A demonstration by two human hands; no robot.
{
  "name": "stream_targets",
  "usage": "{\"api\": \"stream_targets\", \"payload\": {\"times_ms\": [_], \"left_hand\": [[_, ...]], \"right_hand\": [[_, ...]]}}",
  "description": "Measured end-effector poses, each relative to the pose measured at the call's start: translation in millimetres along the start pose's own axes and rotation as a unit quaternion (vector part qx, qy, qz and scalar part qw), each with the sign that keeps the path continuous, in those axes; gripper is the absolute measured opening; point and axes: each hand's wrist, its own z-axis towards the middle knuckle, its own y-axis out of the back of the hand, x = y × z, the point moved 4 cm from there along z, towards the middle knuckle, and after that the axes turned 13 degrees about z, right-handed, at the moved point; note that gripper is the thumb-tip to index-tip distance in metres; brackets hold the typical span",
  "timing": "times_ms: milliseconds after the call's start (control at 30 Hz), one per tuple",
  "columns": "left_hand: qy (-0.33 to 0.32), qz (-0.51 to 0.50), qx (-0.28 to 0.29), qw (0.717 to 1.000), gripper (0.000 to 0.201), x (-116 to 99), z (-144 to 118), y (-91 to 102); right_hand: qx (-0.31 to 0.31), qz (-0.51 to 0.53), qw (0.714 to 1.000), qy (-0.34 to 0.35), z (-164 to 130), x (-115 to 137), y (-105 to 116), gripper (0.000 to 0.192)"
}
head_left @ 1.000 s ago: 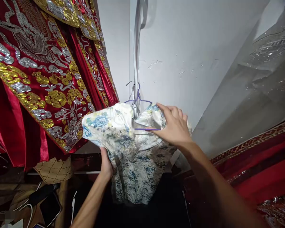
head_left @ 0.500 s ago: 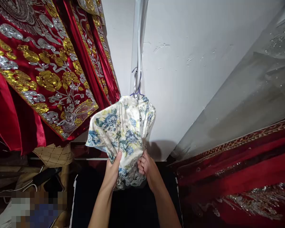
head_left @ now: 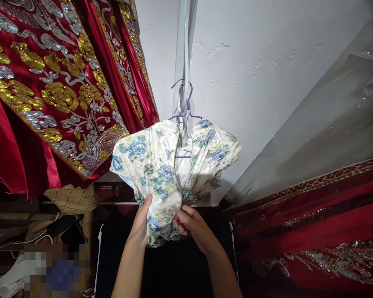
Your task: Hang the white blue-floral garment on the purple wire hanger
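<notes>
A white short-sleeved garment with blue and yellow flowers (head_left: 164,165) hangs from a purple hanger (head_left: 189,109), its front open at the neck and the hanger's lower bar showing inside. My left hand (head_left: 141,221) grips the garment's left side, thumb on top of the cloth and the other fingers hidden behind it. My right hand (head_left: 188,221) pinches the front edge near the lower middle, with fingers curled. Below the hands the cloth bunches in folds.
Red robes with gold and silver sequins (head_left: 60,97) hang at the left. Behind the garment stands a white wall (head_left: 251,49) with a pale vertical strip (head_left: 182,45). Red beaded fabric (head_left: 313,231) lies at the right. Cables and a dark phone-like object (head_left: 73,236) are at lower left.
The garment's right half has swung out to the right, so its front now spreads open and shows more of the hanger. Both hands have shifted slightly left, still holding the cloth.
</notes>
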Motion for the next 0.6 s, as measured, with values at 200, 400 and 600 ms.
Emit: {"api": "stream_targets", "payload": {"times_ms": [200,400,600], "left_hand": [[0.015,0.000,0.059,0.998,0.065,-0.3,-6.6,-17.4],[-0.019,0.040,-0.054,0.998,0.049,-3.2,7.8,11.5],[-0.266,0.140,-0.205,0.931,0.036,-29.6,18.9,65.1]], "right_hand": [[0.014,-0.061,0.998,0.031,-2.6,6.4,-2.2,0.040],[-0.079,-0.090,0.991,0.054,-1.3,12.2,9.0,0.035],[-0.110,-0.136,0.983,0.056,4.5,6.0,26.6,0.037]]}}
